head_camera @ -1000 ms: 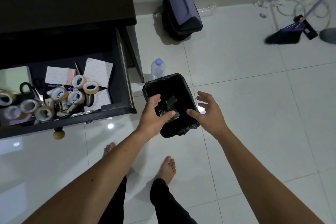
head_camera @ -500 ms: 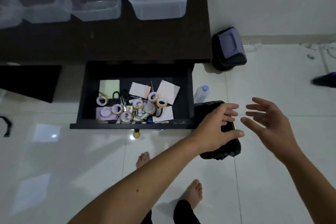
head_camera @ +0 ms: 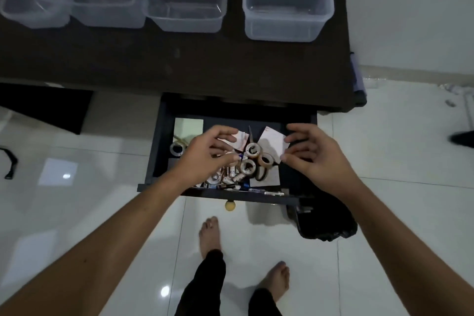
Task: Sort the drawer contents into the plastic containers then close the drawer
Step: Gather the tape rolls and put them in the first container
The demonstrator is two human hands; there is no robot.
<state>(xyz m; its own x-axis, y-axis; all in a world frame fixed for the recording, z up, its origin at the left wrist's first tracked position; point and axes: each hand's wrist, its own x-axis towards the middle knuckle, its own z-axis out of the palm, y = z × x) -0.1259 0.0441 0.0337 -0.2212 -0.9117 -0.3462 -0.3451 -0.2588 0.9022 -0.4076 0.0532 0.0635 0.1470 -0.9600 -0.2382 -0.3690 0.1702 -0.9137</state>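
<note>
The dark drawer (head_camera: 159, 151) is pulled out under the desk. It holds tape rolls (head_camera: 248, 166), batteries (head_camera: 232, 178), paper notes (head_camera: 269, 141), a pale card (head_camera: 188, 126) and pens along the front. My left hand (head_camera: 205, 159) hovers over the left and middle of the pile, fingers loosely spread, holding nothing. My right hand (head_camera: 311, 154) hovers over the drawer's right side, fingers relaxed, empty. Several clear plastic containers stand in a row on the desk top, the rightmost container (head_camera: 287, 6) set apart from the others (head_camera: 186, 2).
A black bin (head_camera: 325, 223) lined with a bag stands on the white tiles under the drawer's right front corner. The drawer's round knob (head_camera: 230, 205) sticks out toward my bare feet (head_camera: 211, 232). A dark bag (head_camera: 359, 84) lies behind the desk's right end.
Both hands moved left from the black bin to above the open drawer. The view swung up and left, bringing the desk top and containers fully into sight.
</note>
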